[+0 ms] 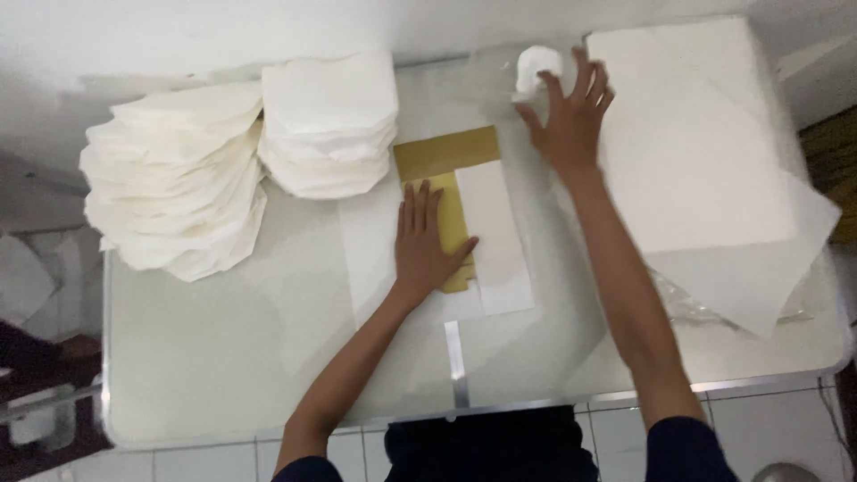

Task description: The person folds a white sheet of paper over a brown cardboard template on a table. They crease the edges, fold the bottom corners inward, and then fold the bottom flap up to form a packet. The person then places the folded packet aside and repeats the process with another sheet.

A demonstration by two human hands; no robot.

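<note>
Head view: right hand (pixel 571 116) fingers spread beside white wad (pixel 536 67).

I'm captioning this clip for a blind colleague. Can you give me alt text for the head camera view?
Seen from above, a person's left hand presses flat on a gold card at the middle of a glass table, while the right hand reaches with spread fingers toward a small white wad. Stacks of folded white paper sit at left, large white sheets at right.
</note>
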